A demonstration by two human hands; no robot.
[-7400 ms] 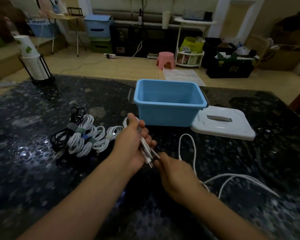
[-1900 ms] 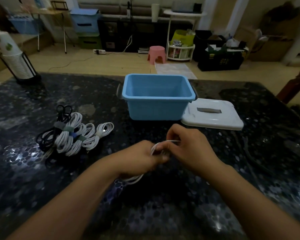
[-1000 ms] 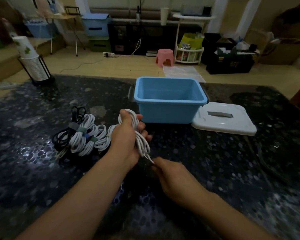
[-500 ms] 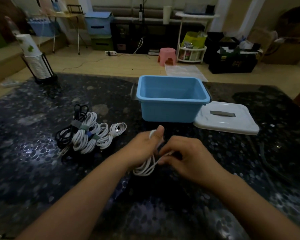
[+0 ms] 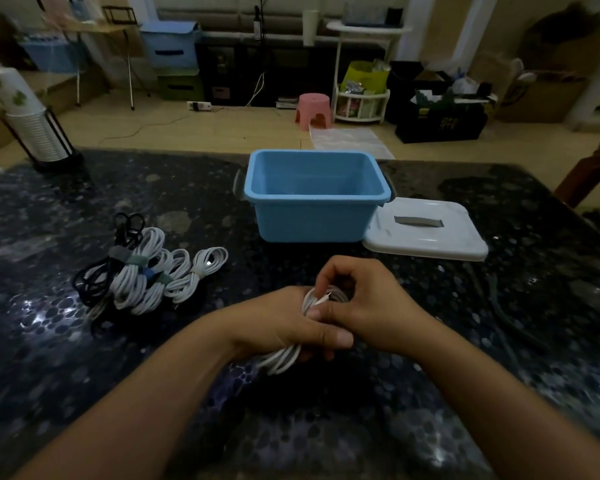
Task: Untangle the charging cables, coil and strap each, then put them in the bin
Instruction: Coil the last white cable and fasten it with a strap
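Now both hands over dark worktop point(image 5: 534, 306) w/ white cable coil point(image 5: 284, 358), left hand point(image 5: 284, 327) gripping it, right hand point(image 5: 368, 306) pinching its end, blue bin point(image 5: 312, 220) behind, strapped coils point(image 5: 153, 271) at left.

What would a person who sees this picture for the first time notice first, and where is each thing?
In the centre foreground, the left hand and right hand grip a coiled white cable above the dark table. Behind them stands the open blue bin, with its white lid lying to its right. At left lies a row of strapped cable coils.
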